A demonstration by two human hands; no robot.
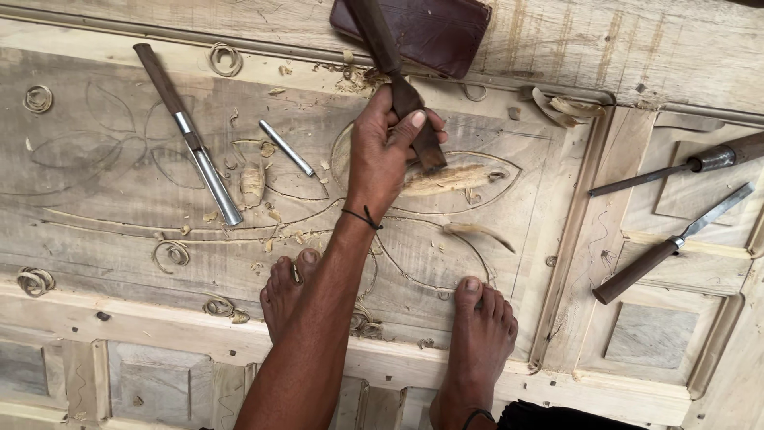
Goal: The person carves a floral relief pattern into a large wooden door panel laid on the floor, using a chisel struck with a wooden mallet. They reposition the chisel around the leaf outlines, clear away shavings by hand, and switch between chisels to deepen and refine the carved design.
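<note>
the wooden door panel point(119, 191) lies flat with a pencilled leaf pattern, both bare feet braced on it. one hand point(382, 155), which side i cannot tell, has its grip closed round a dark-handled chisel point(402, 95), edge in the leaf groove point(454, 179). best kept low, following the line; a slip would scar the petal.

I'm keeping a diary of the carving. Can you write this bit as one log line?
left hand: grips chisel | blade: on carved leaf | right hand: unseen | spare chisels: lying on panel
</note>
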